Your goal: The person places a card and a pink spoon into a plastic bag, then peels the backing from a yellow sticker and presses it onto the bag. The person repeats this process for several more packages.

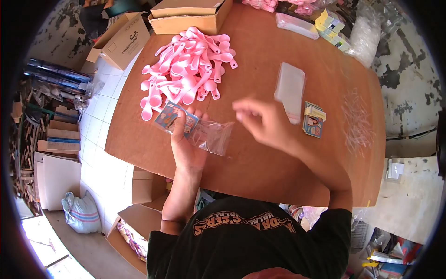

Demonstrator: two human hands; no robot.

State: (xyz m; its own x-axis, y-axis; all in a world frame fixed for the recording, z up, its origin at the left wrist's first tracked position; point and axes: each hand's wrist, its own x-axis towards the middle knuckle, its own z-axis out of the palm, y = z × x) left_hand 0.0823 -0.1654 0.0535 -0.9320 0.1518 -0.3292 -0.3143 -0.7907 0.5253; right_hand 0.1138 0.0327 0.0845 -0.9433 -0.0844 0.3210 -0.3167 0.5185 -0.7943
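Observation:
My left hand (186, 144) is closed around a clear plastic bag (213, 138) and a blue printed card (165, 116), with the thumb across the card. The card looks to be inside the bag, whose loose end sticks out to the right. My right hand (262, 121) hovers over the table to the right of the bag, apart from it. Its fingers are curled and pinched, slightly blurred, and whatever they hold is too small to make out. A heap of pink measuring spoons (188, 69) lies just beyond my left hand.
On the brown table (251, 172) lie a stack of clear bags (290, 88), a pile of printed cards (313, 125) and scattered thin clear strips (357, 123). A cardboard box (186, 21) stands at the far edge. Another carton (121, 42) is on the left.

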